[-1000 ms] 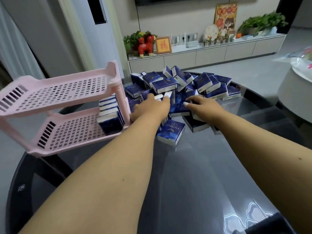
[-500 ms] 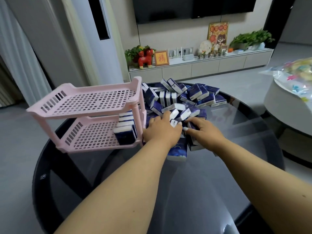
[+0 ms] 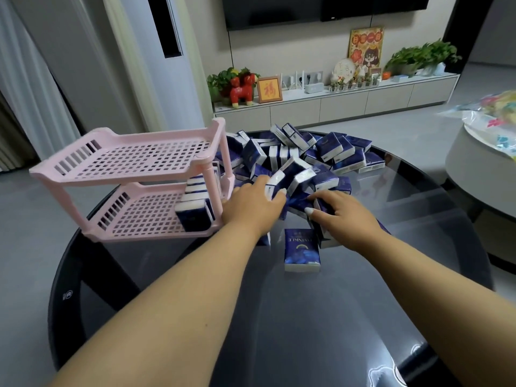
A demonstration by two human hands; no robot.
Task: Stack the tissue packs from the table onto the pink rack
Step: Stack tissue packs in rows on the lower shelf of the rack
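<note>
Both hands reach into the near edge of a heap of dark blue, white-edged tissue packs (image 3: 304,160) on the round, glossy black glass table (image 3: 321,317). The left hand (image 3: 252,205) lies palm down with its fingers curled over a few tilted packs; whether it truly clutches them cannot be told. The right hand (image 3: 339,212) lies palm down too, thumb and fingers bent into the packs under it, its grip likewise unclear. Just nearer than the right hand, one blue tissue pack printed with pale letters (image 3: 301,251) lies flat and apart from the heap. Just left of the left hand stands the pink two-tier slotted plastic rack (image 3: 125,163); a row of upright tissue packs (image 3: 196,209) sits on its lower shelf, at the end nearest that hand.
</note>
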